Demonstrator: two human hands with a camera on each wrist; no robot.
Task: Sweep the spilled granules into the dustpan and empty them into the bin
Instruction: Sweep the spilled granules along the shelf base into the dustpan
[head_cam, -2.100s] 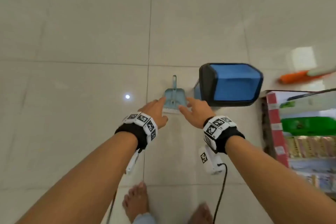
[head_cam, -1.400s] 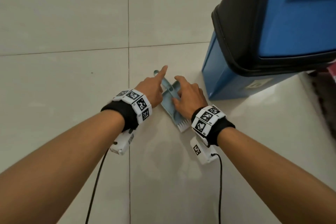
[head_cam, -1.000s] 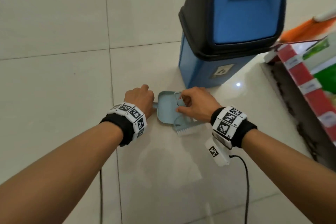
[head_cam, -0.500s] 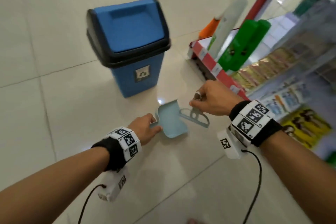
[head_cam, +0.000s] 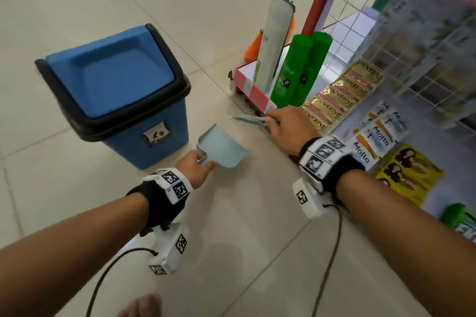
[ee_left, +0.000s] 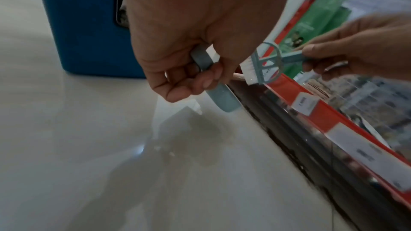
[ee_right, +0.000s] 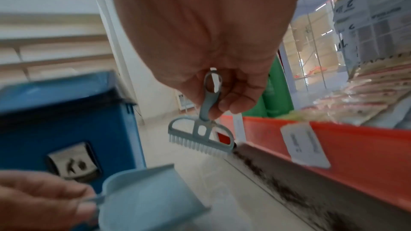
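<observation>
Your left hand (head_cam: 195, 165) pinches handle of pale-blue dustpan (head_cam: 223, 148), pan held just above floor (head_cam: 77, 213), right of blue bin (head_cam: 123, 100). Your right hand (head_cam: 288, 128) pinches handle of small brush (ee_right: 201, 133), bristles down, near red shelf edge (ee_right: 355, 147). Dark granules (ee_right: 278, 187) lie along shelf base, right of pan. Green bottles (head_cam: 298, 72) stand on shelf, far right.
</observation>
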